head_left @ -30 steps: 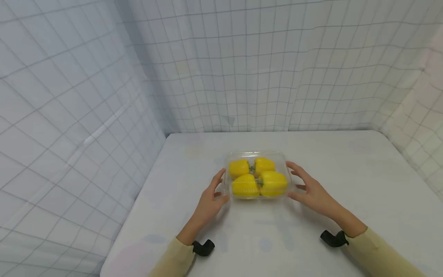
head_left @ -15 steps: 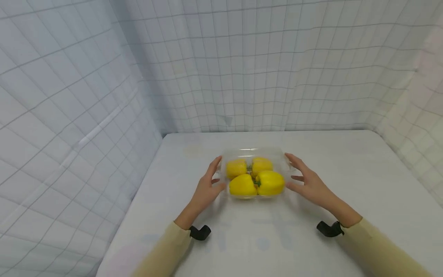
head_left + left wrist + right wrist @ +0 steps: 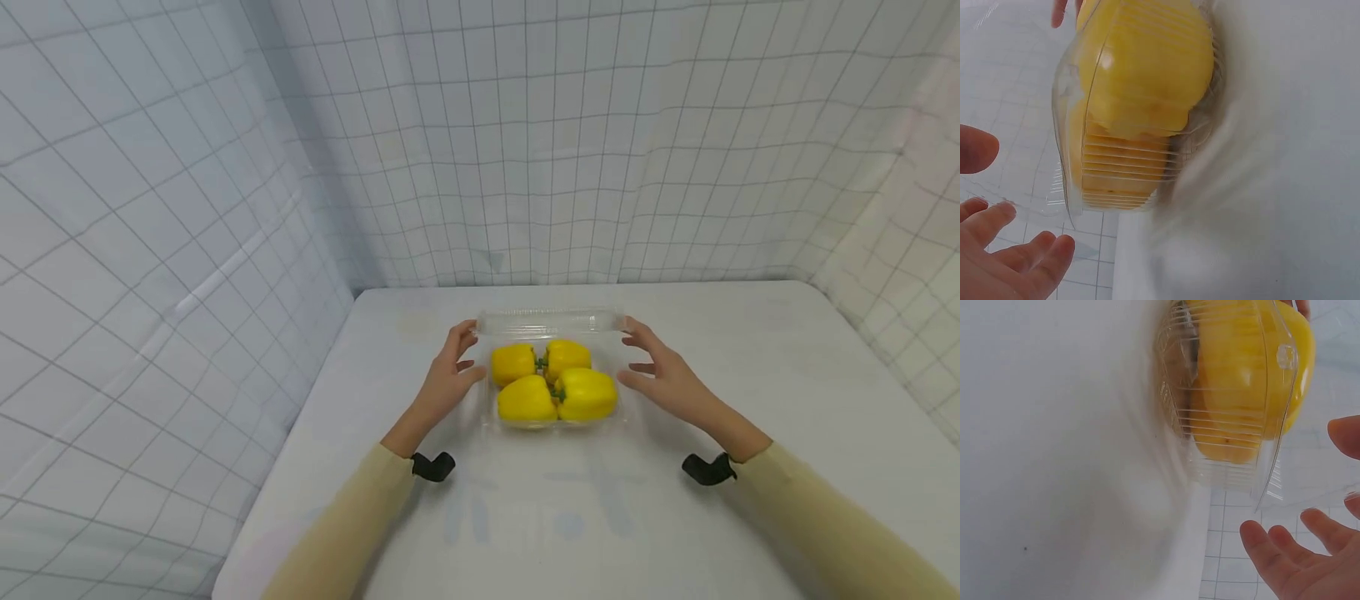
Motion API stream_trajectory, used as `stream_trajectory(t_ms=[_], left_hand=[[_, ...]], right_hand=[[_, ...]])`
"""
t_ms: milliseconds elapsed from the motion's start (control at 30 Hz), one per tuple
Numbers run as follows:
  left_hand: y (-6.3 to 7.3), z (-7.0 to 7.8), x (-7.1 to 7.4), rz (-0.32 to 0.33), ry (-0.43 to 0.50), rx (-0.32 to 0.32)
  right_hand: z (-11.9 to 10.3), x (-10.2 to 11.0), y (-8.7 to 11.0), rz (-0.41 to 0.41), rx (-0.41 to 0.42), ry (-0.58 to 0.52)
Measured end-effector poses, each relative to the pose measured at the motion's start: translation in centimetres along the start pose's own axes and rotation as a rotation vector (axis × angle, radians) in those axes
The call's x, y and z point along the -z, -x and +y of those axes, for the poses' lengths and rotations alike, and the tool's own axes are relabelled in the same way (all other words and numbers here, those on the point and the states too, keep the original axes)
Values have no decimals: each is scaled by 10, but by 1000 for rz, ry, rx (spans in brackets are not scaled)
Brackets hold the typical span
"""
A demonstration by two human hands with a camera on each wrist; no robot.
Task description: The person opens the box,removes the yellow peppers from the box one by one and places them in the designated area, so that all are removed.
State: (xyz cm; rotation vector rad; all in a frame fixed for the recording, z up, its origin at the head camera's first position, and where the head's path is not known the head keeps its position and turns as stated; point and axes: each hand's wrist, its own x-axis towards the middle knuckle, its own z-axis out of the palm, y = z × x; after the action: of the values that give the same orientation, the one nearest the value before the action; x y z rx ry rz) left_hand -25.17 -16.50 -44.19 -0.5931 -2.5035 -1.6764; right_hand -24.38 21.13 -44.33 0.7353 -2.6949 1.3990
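Clear plastic rectangular container (image 3: 555, 426) sits near the middle of the white worktop (image 3: 558, 562), holding four yellow bell peppers, with its clear ribbed lid (image 3: 551, 322) tilted up along the far side. At the left, a white cloth wall with dark grid lines (image 3: 135, 250) runs beside the worktop. Next come a beige left sleeve (image 3: 337, 517), a curved black piece (image 3: 433, 467) at the wrist, and the person's left hand (image 3: 447, 381). Of the two hands, this one has its fingers gently bent and its thumb well apart from them; its fingertips are at the lid's left end, and whether they bear any weight I cannot tell. In the container, a rear left pepper (image 3: 513, 365) lies behind a front left pepper (image 3: 527, 401), and a rear right pepper (image 3: 567, 358) behind a front right pepper (image 3: 587, 394), green stems turned inward. Further right, the right hand (image 3: 667, 386) mirrors the left, thumb and relaxed fingers spread, fingertips at the lid's right end, its pressure likewise unclear. Last comes the beige right sleeve (image 3: 832, 517), with another curved black piece (image 3: 708, 470) at that wrist
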Motion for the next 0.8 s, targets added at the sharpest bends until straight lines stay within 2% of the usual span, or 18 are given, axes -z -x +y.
stream_trajectory(t_ms=[233, 433, 600, 800], left_hand=[[-13, -7, -1, -1, -9, 48], [-18, -21, -4, -29, -11, 38], [-25, -28, -3, -48, 70, 54], [-28, -30, 2, -117, 202, 99]], right_hand=[[8, -1, -16, -3, 9, -23], [16, -8, -22, -31, -22, -67], [20, -9, -29, -36, -14, -44], [25, -12, -34, -46, -37, -80]])
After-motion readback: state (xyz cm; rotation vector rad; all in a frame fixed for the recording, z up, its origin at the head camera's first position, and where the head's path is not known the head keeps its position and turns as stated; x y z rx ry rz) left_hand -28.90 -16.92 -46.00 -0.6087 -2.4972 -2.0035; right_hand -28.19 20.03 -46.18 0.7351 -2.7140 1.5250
